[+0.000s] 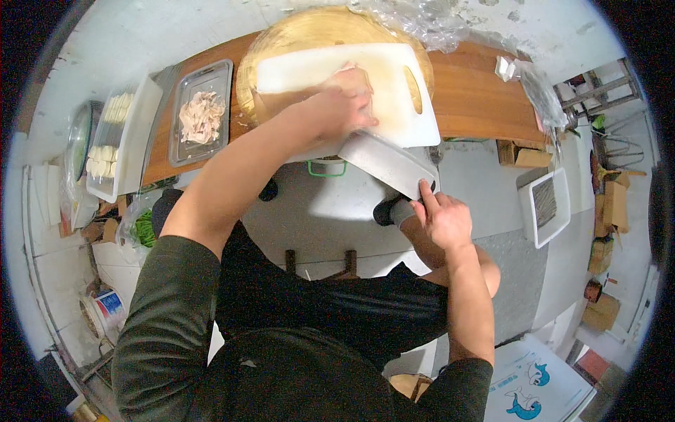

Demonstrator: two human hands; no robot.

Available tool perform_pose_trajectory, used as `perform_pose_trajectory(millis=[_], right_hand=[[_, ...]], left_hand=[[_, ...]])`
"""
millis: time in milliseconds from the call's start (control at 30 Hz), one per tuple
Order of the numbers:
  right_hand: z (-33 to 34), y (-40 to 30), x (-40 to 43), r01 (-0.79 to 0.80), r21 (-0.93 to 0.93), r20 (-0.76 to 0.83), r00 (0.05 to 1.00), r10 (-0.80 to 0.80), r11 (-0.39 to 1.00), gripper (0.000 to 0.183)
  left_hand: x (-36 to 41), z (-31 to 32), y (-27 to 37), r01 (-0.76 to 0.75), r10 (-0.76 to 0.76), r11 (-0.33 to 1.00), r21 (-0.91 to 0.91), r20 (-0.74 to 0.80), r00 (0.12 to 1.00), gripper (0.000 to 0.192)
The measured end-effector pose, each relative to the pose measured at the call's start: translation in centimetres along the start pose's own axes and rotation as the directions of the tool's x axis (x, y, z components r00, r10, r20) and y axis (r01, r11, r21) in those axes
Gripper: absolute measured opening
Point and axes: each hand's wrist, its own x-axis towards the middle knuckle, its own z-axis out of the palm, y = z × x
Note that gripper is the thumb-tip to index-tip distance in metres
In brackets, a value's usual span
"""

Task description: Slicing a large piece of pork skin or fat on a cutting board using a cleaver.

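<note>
My left hand (pixel 348 113) is on a pale piece of raw meat (pixel 352 78), its fingers bent over the near side; blur hides the exact grip. Beneath them lies a white plastic cutting board (pixel 390 63) with a slot handle at its right end. In my right hand (pixel 448 219) is a cleaver (pixel 387 163), the forefinger laid along the blade near the handle. The blade points up and left past the board's near edge, its tip close to my left fingers. A clear tray (pixel 176 145) of sliced pale meat (pixel 202 117) stands left of the board.
The board rests on a round wooden chopping block (pixel 295 34) on a wooden table (pixel 469 100). A white tub (pixel 140 116) with pale pieces stands far left. Crumpled plastic (pixel 422 21) lies behind the block. A white basin (pixel 560 211) and cardboard boxes (pixel 614 205) are on the right.
</note>
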Motion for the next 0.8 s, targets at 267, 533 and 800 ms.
perform_pose_trajectory(millis=[267,533,800], right_hand=[[0.4,0.4,-0.2,-0.049,0.047,0.075,0.996,0.046,0.998,0.05],[0.2,0.8,-1.2,-0.027,0.054,-0.001,1.0,0.027,0.998,0.044],[0.1,0.5,-1.2,-0.027,0.059,-0.003,1.0,0.027,0.998,0.043]], left_hand=[[0.8,1.1,-1.8,0.029,-0.013,0.992,-0.119,0.128,0.992,0.034],[0.0,2.1,-1.5,-0.027,0.021,0.991,-0.131,-0.046,0.999,0.025],[1.0,2.0,-0.7,0.027,-0.059,0.975,-0.218,-0.141,0.988,0.016]])
